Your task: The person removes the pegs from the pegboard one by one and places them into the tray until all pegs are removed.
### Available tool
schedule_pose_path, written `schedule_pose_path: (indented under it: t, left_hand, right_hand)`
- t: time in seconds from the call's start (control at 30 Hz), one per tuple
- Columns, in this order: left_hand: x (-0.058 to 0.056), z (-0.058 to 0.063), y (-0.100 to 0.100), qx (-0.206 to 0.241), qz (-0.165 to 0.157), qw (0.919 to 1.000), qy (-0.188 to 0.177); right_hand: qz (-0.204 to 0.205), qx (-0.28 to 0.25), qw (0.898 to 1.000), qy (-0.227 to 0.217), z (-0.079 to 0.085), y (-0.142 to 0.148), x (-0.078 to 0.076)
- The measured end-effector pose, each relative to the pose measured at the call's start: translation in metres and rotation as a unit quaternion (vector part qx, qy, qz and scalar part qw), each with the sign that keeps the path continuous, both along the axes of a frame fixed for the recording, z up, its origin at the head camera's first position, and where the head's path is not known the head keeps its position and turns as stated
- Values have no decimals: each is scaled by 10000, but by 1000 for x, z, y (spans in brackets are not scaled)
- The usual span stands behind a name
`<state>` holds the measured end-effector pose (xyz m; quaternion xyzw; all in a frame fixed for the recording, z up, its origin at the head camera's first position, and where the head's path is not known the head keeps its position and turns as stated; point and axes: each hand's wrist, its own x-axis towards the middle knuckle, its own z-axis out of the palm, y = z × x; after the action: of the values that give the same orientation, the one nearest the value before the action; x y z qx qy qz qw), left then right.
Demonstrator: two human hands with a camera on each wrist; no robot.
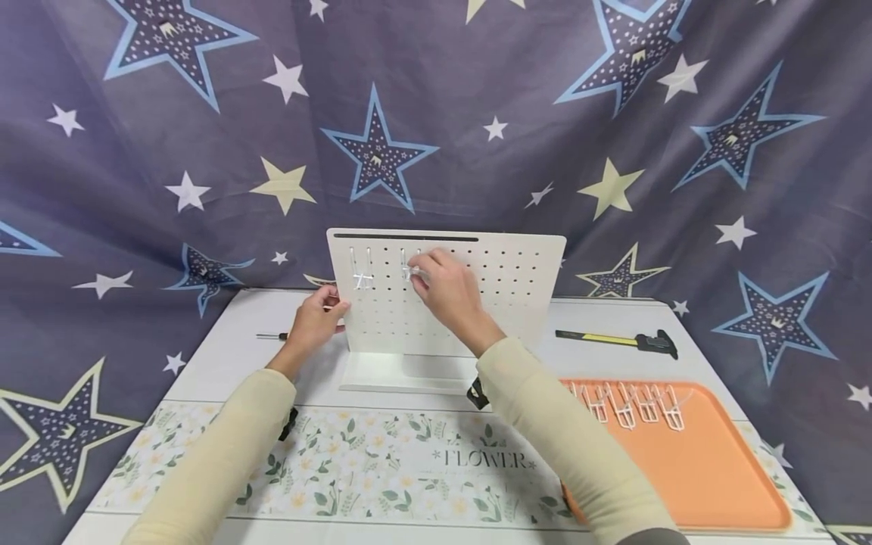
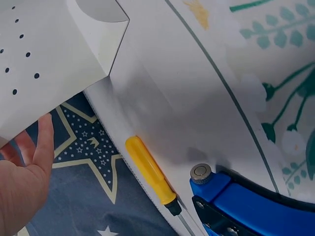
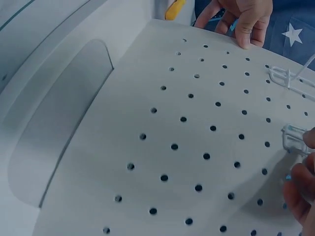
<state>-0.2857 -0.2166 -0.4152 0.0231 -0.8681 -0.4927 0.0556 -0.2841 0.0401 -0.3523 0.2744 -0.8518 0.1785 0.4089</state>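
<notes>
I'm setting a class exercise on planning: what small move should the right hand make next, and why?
Probably press the hook firmly against the board: the right hand pinches it there, the left hand holds the board's edge, and another hook already hangs to its left. Whether the pinched one is fully seated isn't clear.

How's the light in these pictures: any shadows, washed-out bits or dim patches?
Head view: brightest, the lower board pale, so its holes look faint; right wrist view: bluish and dimmer, a soft shadow across the board at lower right; left wrist view: also dim, soft shadow on the table near the screwdriver.
</notes>
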Motion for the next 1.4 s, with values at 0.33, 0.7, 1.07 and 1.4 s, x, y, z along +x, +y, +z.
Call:
schedule_pose_path:
  t: [0.33, 0.7, 1.07, 1.4]
  left_hand:
    - [2, 4, 5, 4, 70, 9999, -108]
    - [-1, 4, 4, -26, 3, 10000, 5]
    - [-1, 0, 6, 1, -60, 10000, -4]
    - [-1, -1, 4, -26, 16, 10000, 32]
  right_hand:
    - [-141, -133, 9993, 320, 0, -6, -6]
    - [-17, -137, 9973, 719, 4, -3, -3]
    - [173, -156, 9985, 497, 4, 14, 11]
    - [365, -37, 9983, -443, 8, 56, 27]
